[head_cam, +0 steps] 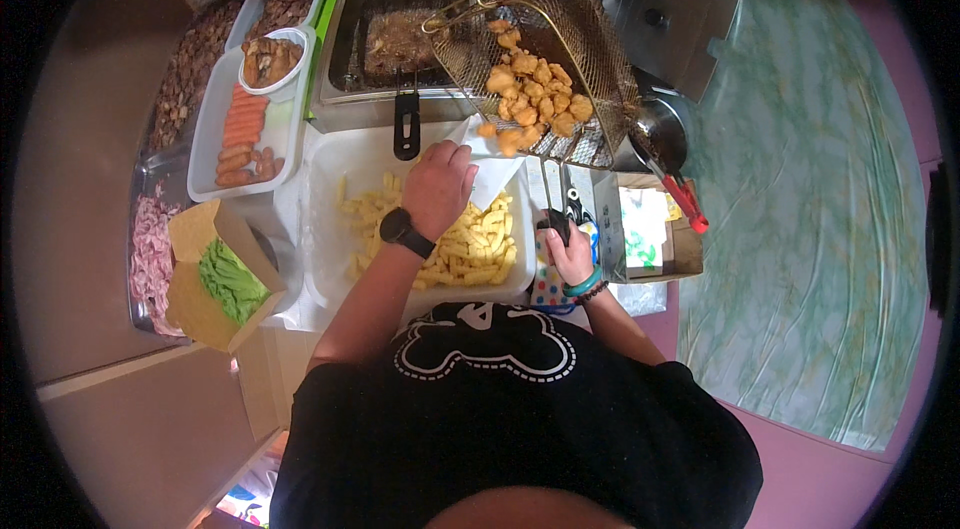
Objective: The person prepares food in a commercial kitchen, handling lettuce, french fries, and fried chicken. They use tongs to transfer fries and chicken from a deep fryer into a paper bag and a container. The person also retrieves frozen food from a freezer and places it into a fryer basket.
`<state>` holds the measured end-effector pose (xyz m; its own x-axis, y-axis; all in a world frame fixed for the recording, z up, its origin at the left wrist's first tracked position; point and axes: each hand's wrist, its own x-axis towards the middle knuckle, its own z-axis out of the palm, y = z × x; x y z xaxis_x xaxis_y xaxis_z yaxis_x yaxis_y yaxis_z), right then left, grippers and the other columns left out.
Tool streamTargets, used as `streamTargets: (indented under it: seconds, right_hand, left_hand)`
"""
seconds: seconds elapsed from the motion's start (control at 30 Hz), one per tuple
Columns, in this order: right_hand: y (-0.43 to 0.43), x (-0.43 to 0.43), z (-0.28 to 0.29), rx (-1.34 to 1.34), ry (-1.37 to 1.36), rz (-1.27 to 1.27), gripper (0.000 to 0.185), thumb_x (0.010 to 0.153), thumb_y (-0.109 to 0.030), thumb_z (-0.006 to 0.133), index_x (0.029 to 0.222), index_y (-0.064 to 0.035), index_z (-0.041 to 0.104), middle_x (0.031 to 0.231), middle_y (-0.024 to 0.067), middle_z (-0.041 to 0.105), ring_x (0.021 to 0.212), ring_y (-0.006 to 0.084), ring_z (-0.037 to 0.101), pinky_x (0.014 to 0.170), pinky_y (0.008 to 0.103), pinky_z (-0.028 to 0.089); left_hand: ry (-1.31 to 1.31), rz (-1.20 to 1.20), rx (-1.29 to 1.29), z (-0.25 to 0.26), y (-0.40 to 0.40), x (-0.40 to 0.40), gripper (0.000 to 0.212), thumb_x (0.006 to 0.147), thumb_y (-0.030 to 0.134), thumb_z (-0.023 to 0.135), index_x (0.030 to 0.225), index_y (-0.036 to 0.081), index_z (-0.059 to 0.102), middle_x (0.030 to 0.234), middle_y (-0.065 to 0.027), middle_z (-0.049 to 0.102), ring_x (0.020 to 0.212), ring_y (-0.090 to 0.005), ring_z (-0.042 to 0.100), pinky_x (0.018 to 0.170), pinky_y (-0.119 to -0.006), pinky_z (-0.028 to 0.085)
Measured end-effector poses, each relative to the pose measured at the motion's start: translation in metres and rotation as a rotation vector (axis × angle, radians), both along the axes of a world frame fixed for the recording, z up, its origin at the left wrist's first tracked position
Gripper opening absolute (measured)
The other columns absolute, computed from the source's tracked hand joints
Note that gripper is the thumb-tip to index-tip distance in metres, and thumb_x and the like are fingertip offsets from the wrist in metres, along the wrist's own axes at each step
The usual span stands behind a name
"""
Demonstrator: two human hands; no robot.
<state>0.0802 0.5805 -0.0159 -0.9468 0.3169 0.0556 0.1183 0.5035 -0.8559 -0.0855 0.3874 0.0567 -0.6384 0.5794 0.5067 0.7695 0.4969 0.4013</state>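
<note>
My right hand (573, 256) grips the black handle of a wire fryer basket (611, 56), which is tilted and holds fried, golden battered pieces (534, 94). My left hand (439, 182) is on a white paper bag (491, 173) below the basket's lower edge; its fingers are bent over the paper. Under both lies a white plastic tub (322, 229) of crinkle-cut fries (480, 248). Behind my left hand, a second basket's black handle (406, 127) sticks out from the deep fryer (337, 79), where the oil bubbles.
Left are a plastic container (202, 161) with sausages, a bowl (271, 90) of cooked meat, a metal tray (142, 315) of sliced meat and a cardboard box with lettuce (232, 281). Right are red-handled tongs (684, 204), an opened carton (613, 229) and a metal lid (679, 26).
</note>
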Motion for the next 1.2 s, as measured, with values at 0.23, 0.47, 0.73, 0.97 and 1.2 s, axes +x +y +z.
streamTargets:
  seconds: [0.23, 0.47, 0.73, 0.97, 1.2]
  right_hand:
    - [-0.007, -0.003, -0.002, 0.001, 0.007, 0.011, 0.031, 0.088, -0.023, 0.048, 0.108, 0.0006, 0.054, 0.062, 0.0126, 0.056, 0.056, 0.0223, 0.058, 0.055, 0.0312, 0.045]
    - [-0.008, -0.001, -0.006, 0.114, 0.049, 0.034, 0.031, 0.087, -0.02, 0.049, 0.109, 0.001, 0.052, 0.067, 0.0175, 0.058, 0.06, 0.0291, 0.06, 0.057, 0.034, 0.047]
    - [-0.01, -0.003, -0.01, 0.163, 0.114, 0.019, 0.03, 0.085, -0.015, 0.051, 0.111, 0.0001, 0.051, 0.072, 0.0201, 0.059, 0.063, 0.0335, 0.061, 0.057, 0.0354, 0.047]
    - [-0.009, -0.003, -0.017, 0.181, 0.092, 0.012, 0.031, 0.084, -0.015, 0.052, 0.112, -0.0009, 0.051, 0.076, 0.0202, 0.06, 0.067, 0.0343, 0.061, 0.06, 0.0366, 0.048]
    - [-0.011, -0.002, -0.015, 0.191, 0.079, 0.058, 0.032, 0.085, -0.016, 0.05, 0.113, -0.0013, 0.05, 0.078, 0.0205, 0.061, 0.069, 0.0347, 0.062, 0.06, 0.0373, 0.049]
  left_hand:
    - [-0.047, 0.127, -0.044, -0.006, -0.002, 0.003, 0.014, 0.079, 0.015, 0.057, 0.083, 0.002, 0.054, 0.076, -0.0132, 0.052, 0.073, -0.0303, 0.053, 0.064, -0.039, 0.045]
    - [-0.054, 0.236, -0.033, -0.005, 0.0, 0.008, 0.018, 0.077, 0.018, 0.06, 0.076, 0.002, 0.053, 0.073, -0.0117, 0.052, 0.072, -0.0286, 0.055, 0.061, -0.038, 0.046]
    - [-0.055, 0.297, -0.055, -0.004, 0.0, 0.009, 0.021, 0.077, 0.023, 0.06, 0.066, 0.005, 0.057, 0.07, -0.0079, 0.053, 0.068, -0.0254, 0.056, 0.056, -0.036, 0.046]
    - [-0.067, 0.352, -0.149, -0.002, 0.002, 0.011, 0.02, 0.076, 0.023, 0.061, 0.065, 0.007, 0.056, 0.071, -0.0073, 0.054, 0.066, -0.0247, 0.057, 0.055, -0.035, 0.047]
    - [-0.071, 0.365, -0.136, -0.007, 0.002, 0.009, 0.009, 0.074, 0.014, 0.058, 0.078, 0.006, 0.059, 0.072, -0.0081, 0.055, 0.065, -0.0257, 0.058, 0.054, -0.035, 0.048]
